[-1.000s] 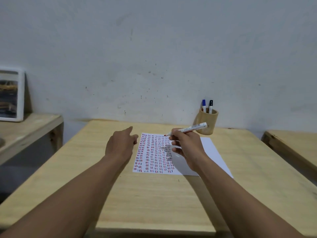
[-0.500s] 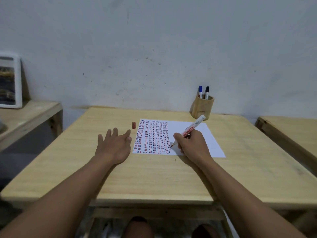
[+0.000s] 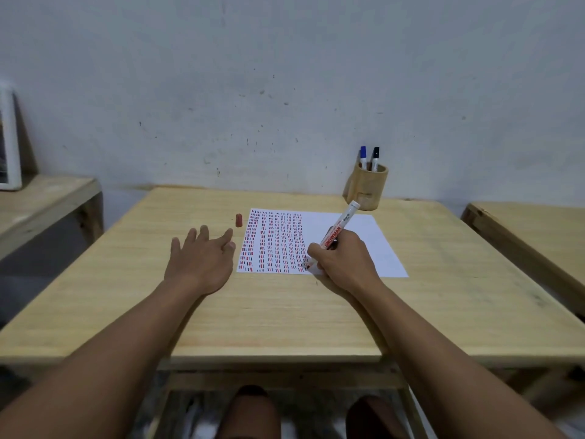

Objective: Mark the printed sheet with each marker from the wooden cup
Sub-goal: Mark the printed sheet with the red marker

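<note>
A white printed sheet point(image 3: 348, 229) with columns of red and dark dashes lies on the wooden table point(image 3: 285, 312). My right hand point(image 3: 343, 261) grips a white red-ink marker point(image 3: 340, 228), its tip touching the sheet's near edge. My left hand point(image 3: 201, 258) rests flat on the table left of the sheet, fingers spread. The marker's red cap point(image 3: 239, 220) stands beside the sheet's far left corner. A wooden cup point(image 3: 368, 188) at the back holds a blue-capped marker point(image 3: 363, 156) and a black-capped marker point(image 3: 375, 157).
A second wooden bench point(image 3: 531, 236) stands to the right and a low shelf point(image 3: 41, 204) with a white framed picture point(image 3: 9, 141) to the left. The wall runs close behind the table. My knees show under the table's front edge.
My right hand brought the marker down from mid-air until its tip met the sheet. My left hand drew back off the sheet's left edge, leaving the red cap standing there. The view tilted downward.
</note>
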`<state>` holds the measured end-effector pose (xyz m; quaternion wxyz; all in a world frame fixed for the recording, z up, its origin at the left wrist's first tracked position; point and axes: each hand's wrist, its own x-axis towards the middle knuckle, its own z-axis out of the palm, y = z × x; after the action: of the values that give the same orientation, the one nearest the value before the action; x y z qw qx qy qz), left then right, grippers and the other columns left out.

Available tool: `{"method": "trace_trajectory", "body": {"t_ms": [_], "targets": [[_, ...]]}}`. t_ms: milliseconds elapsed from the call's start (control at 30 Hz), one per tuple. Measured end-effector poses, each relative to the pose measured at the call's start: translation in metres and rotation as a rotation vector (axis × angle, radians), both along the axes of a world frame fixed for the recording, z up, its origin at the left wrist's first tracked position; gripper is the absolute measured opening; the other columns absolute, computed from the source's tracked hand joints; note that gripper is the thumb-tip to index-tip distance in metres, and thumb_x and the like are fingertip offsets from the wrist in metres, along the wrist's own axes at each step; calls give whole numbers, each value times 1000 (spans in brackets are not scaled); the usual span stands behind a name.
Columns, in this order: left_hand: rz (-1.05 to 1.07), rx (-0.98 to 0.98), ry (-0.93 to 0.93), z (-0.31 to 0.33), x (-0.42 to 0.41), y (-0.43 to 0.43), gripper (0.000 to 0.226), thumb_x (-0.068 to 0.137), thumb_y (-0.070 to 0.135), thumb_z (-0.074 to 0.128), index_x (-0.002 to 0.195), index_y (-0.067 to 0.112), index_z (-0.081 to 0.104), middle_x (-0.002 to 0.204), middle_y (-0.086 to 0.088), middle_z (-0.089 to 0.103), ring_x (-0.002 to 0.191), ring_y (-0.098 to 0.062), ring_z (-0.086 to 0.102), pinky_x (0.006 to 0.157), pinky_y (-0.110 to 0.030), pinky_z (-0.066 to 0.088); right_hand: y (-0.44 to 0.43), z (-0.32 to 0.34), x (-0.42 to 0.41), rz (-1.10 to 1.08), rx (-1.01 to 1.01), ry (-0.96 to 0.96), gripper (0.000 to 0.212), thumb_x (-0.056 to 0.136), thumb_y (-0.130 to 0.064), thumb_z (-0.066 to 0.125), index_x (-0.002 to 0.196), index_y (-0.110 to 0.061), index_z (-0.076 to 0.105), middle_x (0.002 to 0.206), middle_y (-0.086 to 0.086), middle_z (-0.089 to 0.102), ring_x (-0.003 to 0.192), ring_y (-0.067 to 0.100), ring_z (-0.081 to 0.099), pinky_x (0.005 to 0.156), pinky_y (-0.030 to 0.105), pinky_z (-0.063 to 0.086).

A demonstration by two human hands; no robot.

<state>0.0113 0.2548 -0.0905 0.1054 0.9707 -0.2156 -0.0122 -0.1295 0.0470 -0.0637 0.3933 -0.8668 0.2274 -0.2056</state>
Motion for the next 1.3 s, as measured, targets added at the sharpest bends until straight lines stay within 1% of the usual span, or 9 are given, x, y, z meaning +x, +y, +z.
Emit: {"method": "trace_trajectory", "body": {"t_ms": [433,600,667,767,867,1000,1100,1200,1300], "targets": [[-7,3,-6,-1,1,0,55,102,46,15,157,40,18,167,-12,12,155,-31,4,123,-55,3,-1,0,0,27,-2,12,28,84,-23,66,62,-16,51,58,-5,63,47,4,54,44,16,36],[-1,-16,-1,-1,1,-1,55,102,47,15,157,40,19,167,-12,12,155,-31,4,123,-55,3,-2,-1,1,24,22,7,25,83,-23,67,63,-14,54,57,-5,62,48,4,53,47,20,39],[6,-22,-4,-2,3,-1,55,102,47,17,156,39,22,167,-12,16,155,-31,7,122,-55,5,-3,0,1,-10,77,-31,26,84,-25,67,63,-13,56,58,-3,66,46,3,54,47,19,41],[44,-51,-49,2,3,-5,55,99,44,26,151,32,37,159,-11,36,148,-32,26,118,-57,19,-7,2,2,-53,177,-112,27,84,-25,66,76,0,64,68,8,72,55,13,59,57,30,45],[123,-197,-97,10,6,-13,45,97,35,39,139,24,49,140,-9,58,129,-35,50,104,-50,36,-9,4,4,-46,269,-194,27,87,-24,69,83,2,66,65,0,66,59,13,56,60,31,44],[39,-400,-95,17,24,-29,50,99,32,46,149,26,38,136,-9,59,126,-32,54,98,-45,46,-10,9,10,12,404,-251,25,88,-30,76,81,-7,67,57,-4,57,48,11,50,56,30,42],[-58,-373,-113,19,38,-38,50,102,30,43,152,31,38,127,-6,61,122,-29,56,93,-39,47,-11,12,18,20,515,-276,24,91,-27,73,78,-9,67,57,0,54,44,14,47,48,27,43],[-87,-304,-164,14,50,-40,39,100,21,51,138,23,60,117,-6,70,113,-29,62,86,-36,50,-9,15,22,22,739,-319,21,95,-18,66,81,-3,69,60,3,57,50,15,50,44,26,44],[-66,-338,-170,4,41,-30,28,96,13,58,119,16,73,107,-5,76,98,-23,70,77,-30,50,-3,10,16,28,808,-312,19,95,-11,63,87,4,70,63,6,59,52,15,51,43,24,44]]}}
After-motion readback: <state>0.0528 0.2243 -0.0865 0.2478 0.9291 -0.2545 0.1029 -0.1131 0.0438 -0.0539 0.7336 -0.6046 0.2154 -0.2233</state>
